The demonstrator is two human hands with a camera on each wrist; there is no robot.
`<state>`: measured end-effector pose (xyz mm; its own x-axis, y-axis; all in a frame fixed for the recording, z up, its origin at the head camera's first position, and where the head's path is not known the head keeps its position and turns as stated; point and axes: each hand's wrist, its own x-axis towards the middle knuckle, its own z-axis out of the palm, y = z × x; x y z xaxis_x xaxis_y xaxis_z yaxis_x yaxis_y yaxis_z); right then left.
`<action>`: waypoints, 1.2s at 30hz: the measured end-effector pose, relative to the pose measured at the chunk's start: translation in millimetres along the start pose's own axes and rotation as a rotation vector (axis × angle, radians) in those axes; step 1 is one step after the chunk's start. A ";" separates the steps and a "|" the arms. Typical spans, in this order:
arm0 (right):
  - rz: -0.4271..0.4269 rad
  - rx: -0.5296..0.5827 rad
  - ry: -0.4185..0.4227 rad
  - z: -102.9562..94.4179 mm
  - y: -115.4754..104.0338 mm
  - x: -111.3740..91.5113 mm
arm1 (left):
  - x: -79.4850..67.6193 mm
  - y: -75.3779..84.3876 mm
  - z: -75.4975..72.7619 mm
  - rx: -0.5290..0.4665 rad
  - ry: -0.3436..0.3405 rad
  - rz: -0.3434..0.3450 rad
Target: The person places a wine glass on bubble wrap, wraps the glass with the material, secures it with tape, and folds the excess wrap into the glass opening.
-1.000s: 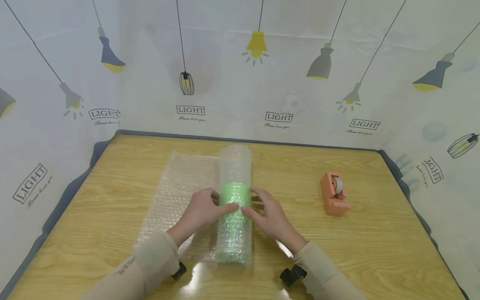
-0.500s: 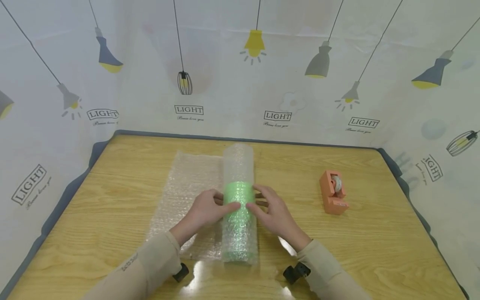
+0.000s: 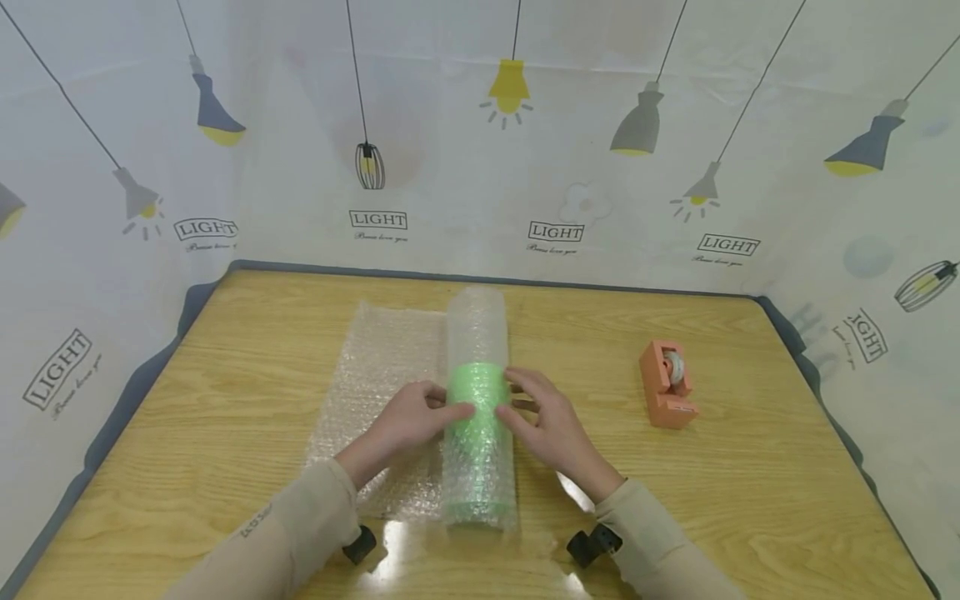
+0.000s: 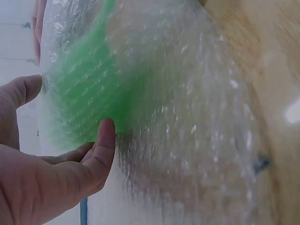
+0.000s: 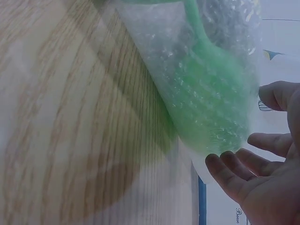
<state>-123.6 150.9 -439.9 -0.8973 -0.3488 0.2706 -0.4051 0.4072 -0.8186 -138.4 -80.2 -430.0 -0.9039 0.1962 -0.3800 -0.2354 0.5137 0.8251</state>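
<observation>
A green goblet-shaped piece [image 3: 478, 392] lies inside a roll of clear bubble wrap [image 3: 477, 325] on the wooden table. Its wide bowl, thin stem and foot show through the film in the right wrist view. My left hand [image 3: 408, 414] holds the roll from the left, thumb on top and fingers at the side. From the right, my right hand [image 3: 549, 422] holds it likewise, its fingertips touching the film. A flat sheet of bubble wrap [image 3: 375, 358] extends left from the roll, partly beneath my left forearm. The roll's underside is hidden.
An orange tape dispenser [image 3: 667, 392] with a roll of tape stands on the right of the table [image 3: 750, 500]. A white curtain [image 3: 450, 125] printed with lamps surrounds the far and side edges. Each wrist carries a small black camera.
The roll has shifted slightly right, with both hands following. The loose sheet's left edge has been drawn right. My thumbs now lie a little farther apart on top.
</observation>
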 end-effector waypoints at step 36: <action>0.050 0.030 -0.008 15.3 -7.0 3.6 | -16.7 9.4 -20.2 0.200 0.189 0.230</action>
<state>-121.3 133.9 -440.9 -0.9150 -0.3349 0.2249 -0.3539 0.3987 -0.8460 -132.7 -95.6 -407.4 -0.9796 0.1770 -0.0947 0.0392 0.6311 0.7747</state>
